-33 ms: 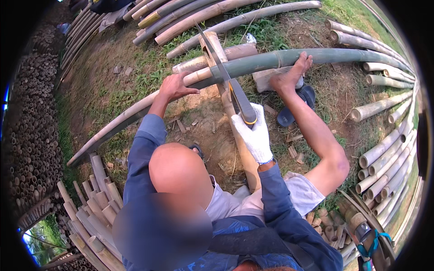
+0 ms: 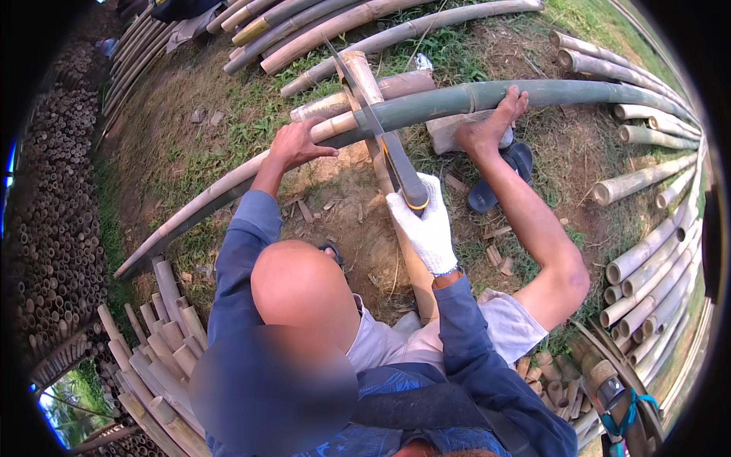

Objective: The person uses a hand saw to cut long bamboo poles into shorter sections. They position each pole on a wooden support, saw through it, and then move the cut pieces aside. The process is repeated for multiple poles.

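My gloved right hand is wrapped round the dark handle of a handsaw. The saw's long blade crosses a green bamboo pole, beside the end of a paler bamboo length lying along it. Bare, my left hand clasps the pale bamboo and the pole just left of the blade, thumb toward the saw. My bare right foot presses on the pole to the right. Under the cut, a bamboo support props the pole. How deep the blade sits is hard to see.
Bamboo poles lie stacked at the far side and along the right. Short cut lengths stand at the lower left. A dark sandal rests beside my foot, near a stone block. Wood chips litter the ground.
The saw and my gloved right hand have shifted slightly to the left. My left hand, my foot and the pole stay nearly where they were.
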`<state>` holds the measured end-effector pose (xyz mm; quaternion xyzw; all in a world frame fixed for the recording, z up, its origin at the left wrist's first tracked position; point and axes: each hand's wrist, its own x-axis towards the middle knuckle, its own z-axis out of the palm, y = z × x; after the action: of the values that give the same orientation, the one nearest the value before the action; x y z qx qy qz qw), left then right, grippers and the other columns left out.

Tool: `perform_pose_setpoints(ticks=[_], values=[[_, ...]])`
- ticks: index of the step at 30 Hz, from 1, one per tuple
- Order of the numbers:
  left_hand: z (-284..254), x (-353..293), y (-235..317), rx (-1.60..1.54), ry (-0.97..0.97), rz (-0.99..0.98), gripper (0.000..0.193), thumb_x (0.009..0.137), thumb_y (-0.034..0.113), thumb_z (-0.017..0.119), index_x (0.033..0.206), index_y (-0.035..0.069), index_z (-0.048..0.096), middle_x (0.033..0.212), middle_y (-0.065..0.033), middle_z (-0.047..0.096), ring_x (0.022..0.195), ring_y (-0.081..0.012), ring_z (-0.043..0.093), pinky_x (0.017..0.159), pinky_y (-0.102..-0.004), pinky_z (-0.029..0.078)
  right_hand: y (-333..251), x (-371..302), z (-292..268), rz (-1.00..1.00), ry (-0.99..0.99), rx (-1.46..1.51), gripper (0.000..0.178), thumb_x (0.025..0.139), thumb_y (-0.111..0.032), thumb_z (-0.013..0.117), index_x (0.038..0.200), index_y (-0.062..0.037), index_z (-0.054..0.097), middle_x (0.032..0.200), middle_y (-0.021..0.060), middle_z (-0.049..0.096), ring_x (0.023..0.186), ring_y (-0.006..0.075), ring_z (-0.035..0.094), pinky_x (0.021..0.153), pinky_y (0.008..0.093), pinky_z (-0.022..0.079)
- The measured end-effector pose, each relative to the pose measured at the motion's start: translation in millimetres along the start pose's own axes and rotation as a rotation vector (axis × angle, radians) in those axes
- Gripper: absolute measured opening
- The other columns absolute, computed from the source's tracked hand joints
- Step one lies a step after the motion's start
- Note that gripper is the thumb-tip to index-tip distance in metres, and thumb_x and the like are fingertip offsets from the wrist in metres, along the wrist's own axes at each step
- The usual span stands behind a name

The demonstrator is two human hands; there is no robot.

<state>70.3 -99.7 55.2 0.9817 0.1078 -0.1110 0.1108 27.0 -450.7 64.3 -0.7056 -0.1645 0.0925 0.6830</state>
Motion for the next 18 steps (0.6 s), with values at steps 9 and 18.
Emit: perform_pose_setpoints(ticks=[9, 18], values=[[-1, 15, -3, 0.008, -0.004, -0.018, 0.106, 0.072, 0.075, 0.089, 0.156, 0.015, 0.065, 0.121, -0.0257, 0.08, 0.116, -0.0427, 0.077, 0.107, -0.0533, 0.058, 22, 12, 25, 0.136, -0.073, 0.084, 0.058, 0.098, -0.019, 0.089, 0.143, -0.0003, 0.057, 0.125, 0.0102, 0.066, 0.115, 0.0159, 0.065, 0.1, 0.0326, 0.056], [6, 22, -8, 0.005, 0.067, -0.012, 0.107, 0.08, 0.1, 0.062, 0.155, 0.024, 0.066, 0.106, -0.021, 0.083, 0.102, -0.0404, 0.08, 0.092, -0.0554, 0.062, 10, 14, 32, -0.001, 0.016, 0.063, 0.066, 0.098, -0.008, 0.085, 0.155, 0.0015, 0.053, 0.147, 0.0152, 0.065, 0.136, 0.0206, 0.063, 0.113, 0.0372, 0.053]])
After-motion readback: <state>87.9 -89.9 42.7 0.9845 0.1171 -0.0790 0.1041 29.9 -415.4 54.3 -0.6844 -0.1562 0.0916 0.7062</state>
